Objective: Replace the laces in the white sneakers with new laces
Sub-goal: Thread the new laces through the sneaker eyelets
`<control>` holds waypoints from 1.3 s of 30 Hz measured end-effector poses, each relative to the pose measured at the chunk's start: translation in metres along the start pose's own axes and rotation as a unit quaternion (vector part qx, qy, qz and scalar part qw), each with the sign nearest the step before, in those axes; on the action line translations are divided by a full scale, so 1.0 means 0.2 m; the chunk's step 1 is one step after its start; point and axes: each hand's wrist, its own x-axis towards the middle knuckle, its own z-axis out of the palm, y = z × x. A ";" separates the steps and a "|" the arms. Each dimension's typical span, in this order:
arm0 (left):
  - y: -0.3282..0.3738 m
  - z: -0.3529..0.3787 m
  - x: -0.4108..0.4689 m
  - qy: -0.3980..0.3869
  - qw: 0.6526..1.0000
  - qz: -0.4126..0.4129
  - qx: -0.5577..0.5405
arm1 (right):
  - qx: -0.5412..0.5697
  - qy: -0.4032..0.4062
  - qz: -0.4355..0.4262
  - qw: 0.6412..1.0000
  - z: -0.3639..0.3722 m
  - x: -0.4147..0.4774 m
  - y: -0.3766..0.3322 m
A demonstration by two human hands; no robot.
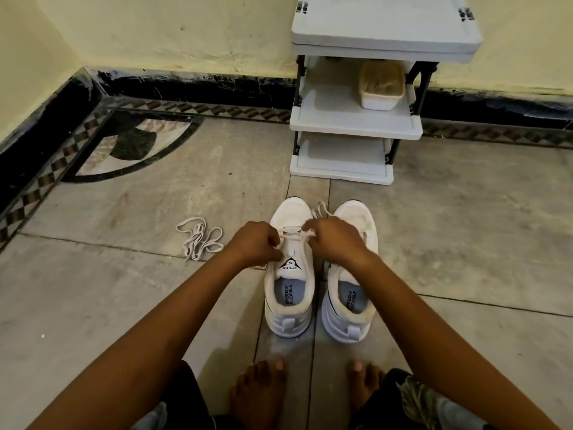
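Two white sneakers stand side by side on the floor, toes pointing away from me. The left sneaker (290,280) has a white lace (291,230) running across its lowest eyelets near the toe. My left hand (254,245) pinches the lace at the shoe's left side. My right hand (333,242) pinches the other end at the right side; a loose bit of lace trails toward the toe between the shoes. The right sneaker (352,293) is partly hidden by my right wrist, so its lacing cannot be seen. A separate loose white lace (200,240) lies tangled on the floor to the left.
A white plastic shelf rack (356,122) stands against the wall just beyond the sneakers, with a lidded container (382,86) on its middle shelf. My bare feet (257,395) are close behind the shoes. Stone floor stretches to both sides.
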 end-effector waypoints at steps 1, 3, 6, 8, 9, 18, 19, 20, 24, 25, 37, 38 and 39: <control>-0.01 -0.01 0.00 -0.002 1.000 0.000 -0.005 | -0.037 0.004 0.009 0.999 0.04 0.00 0.00; -0.01 0.00 -0.02 0.004 1.000 -0.005 -0.030 | -0.061 0.029 0.021 0.997 0.07 0.00 0.00; 0.00 0.04 -0.04 0.034 0.998 -0.015 -0.042 | -0.050 0.032 0.021 0.998 0.07 0.01 0.01; 0.00 0.06 -0.04 0.046 0.998 -0.024 -0.035 | 0.019 0.024 0.040 0.999 0.03 0.02 0.03; 0.01 0.07 -0.04 0.049 0.998 -0.028 -0.031 | 0.065 0.022 0.053 0.996 0.00 0.03 0.04; 0.03 0.07 -0.03 0.041 0.999 -0.032 0.010 | 0.114 0.072 0.063 0.989 -0.15 0.05 0.08; 0.04 0.07 -0.03 0.042 0.999 -0.032 0.011 | 0.094 0.043 0.054 0.993 -0.10 0.04 0.07; 0.05 0.07 -0.04 0.043 0.998 -0.033 0.012 | 0.070 0.012 0.048 0.996 -0.05 0.02 0.05; 0.04 0.08 -0.04 0.053 0.998 -0.034 0.013 | 0.044 0.039 0.065 0.996 0.09 0.00 0.02; 0.04 0.08 -0.04 0.055 0.998 -0.033 0.011 | 0.049 0.049 0.073 0.995 0.09 0.00 0.03; 0.00 0.10 -0.05 0.075 0.996 -0.038 0.015 | 0.120 0.012 0.126 0.985 -0.08 -0.01 0.12; 0.01 0.09 -0.05 0.070 0.997 -0.037 0.013 | 0.162 0.011 0.137 0.977 -0.13 -0.02 0.13; 0.01 0.09 -0.05 0.064 0.997 -0.037 0.010 | 0.212 0.020 0.153 0.965 -0.19 -0.02 0.15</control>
